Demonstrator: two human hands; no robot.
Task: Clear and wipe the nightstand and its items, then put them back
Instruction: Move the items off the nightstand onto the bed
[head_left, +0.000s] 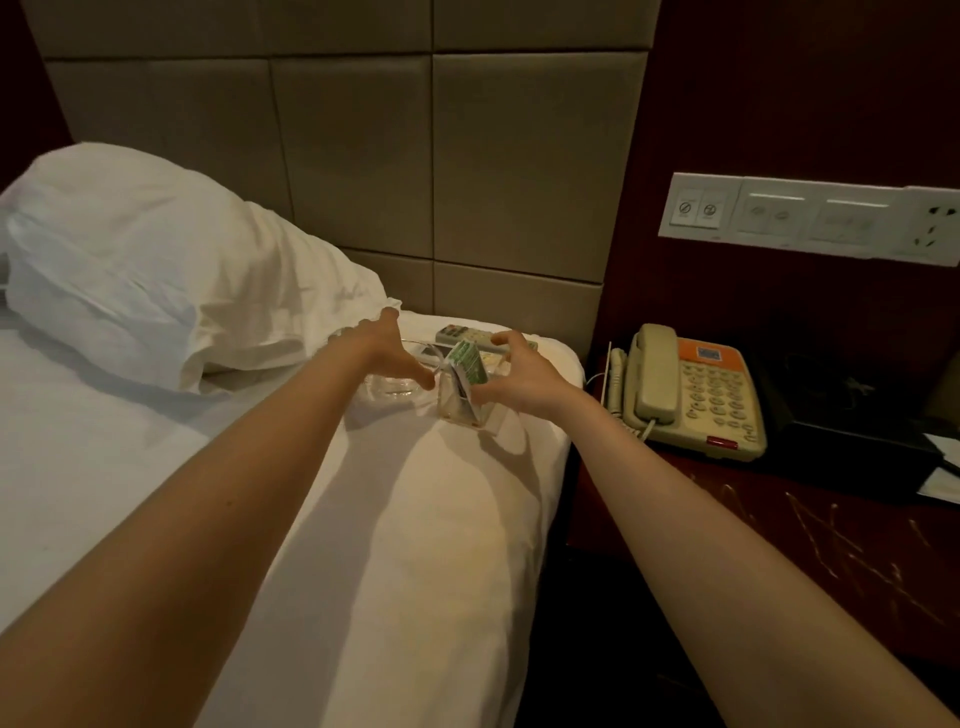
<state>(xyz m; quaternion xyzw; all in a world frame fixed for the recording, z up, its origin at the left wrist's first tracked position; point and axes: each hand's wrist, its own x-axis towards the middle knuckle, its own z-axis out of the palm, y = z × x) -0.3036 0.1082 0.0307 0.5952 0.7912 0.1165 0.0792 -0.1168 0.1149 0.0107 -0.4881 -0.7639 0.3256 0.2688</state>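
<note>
Head view. Both arms reached out over the bed (363, 519) toward its far right corner, beside the padded headboard (363, 156).

- Clear acrylic stand (460, 402) stood upright on the sheet near that corner, with a green card (467, 364) in it.
- Right hand (522, 376): curled round the stand's right side, thumb against it, index finger arched over behind. Read as holding the stand.
- Left hand (384, 351): fingers spread and straight, clamped on nothing, thumb tip just beside the stand's left edge. It hovered over a glass ashtray (395, 387) lying on the sheet left of the stand.
- Remote control (462, 334) lay behind the stand, nearest the headboard.
- Pillow (130, 260) sat at the bed's far left.

Nightstand (779, 530), right of the bed, scratched top:
- Beige telephone (691, 389) near its left edge, handset on the cradle.
- Dark tray (841, 405) to the right of the phone.
- White papers (940, 483) at the right edge.
- Switch panel (805, 218) on the wall above.
</note>
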